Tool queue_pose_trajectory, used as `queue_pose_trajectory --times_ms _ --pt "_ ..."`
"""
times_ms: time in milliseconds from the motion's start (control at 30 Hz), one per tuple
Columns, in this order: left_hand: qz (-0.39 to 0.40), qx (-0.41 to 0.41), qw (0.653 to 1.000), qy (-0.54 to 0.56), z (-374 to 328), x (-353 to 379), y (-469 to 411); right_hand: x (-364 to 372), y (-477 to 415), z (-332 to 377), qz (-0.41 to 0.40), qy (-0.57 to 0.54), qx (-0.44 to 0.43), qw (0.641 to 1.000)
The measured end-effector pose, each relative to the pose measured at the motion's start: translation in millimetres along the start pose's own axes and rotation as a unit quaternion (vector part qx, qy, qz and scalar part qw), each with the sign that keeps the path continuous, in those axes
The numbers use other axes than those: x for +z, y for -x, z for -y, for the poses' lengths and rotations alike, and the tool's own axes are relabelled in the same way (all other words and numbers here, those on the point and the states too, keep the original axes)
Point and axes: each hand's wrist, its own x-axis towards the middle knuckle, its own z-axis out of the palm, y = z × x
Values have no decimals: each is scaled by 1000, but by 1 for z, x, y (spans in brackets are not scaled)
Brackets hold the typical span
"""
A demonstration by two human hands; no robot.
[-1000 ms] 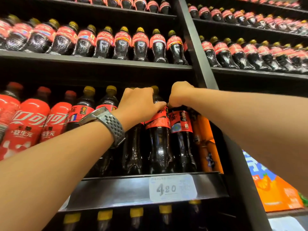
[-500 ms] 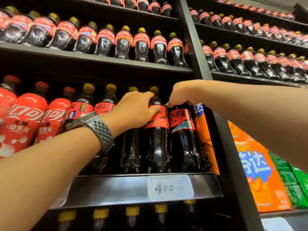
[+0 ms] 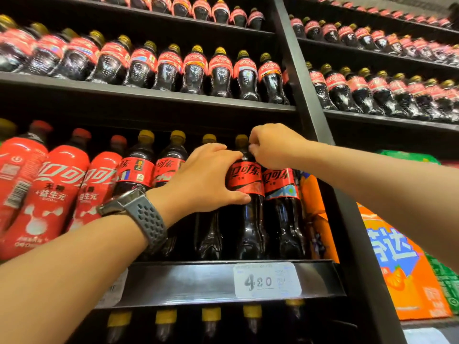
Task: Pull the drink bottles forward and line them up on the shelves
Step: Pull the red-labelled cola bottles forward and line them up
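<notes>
Drink bottles (image 3: 244, 194), frame centre: left hand (image 3: 203, 180) wraps one label; right hand (image 3: 270, 145) pinches neighbour's neck. Risk: uneven pull tips either bottle off the shelf lip (image 3: 198, 281).

Bare forearms, no sleeves. On the left wrist, a watch (image 3: 116, 204) with a dark metal case and a grey perforated strap (image 3: 149, 219).
</notes>
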Motion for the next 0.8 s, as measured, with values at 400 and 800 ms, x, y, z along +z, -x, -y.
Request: queue_pose_trajectory --times_ms 400,800 --pt "-61 -125 989 -58 72 -44 26 13 2 9 70 -89 86 990" --pt "1 -202 979 -4 96 -62 42 15 -8 70 32 -165 40 985"
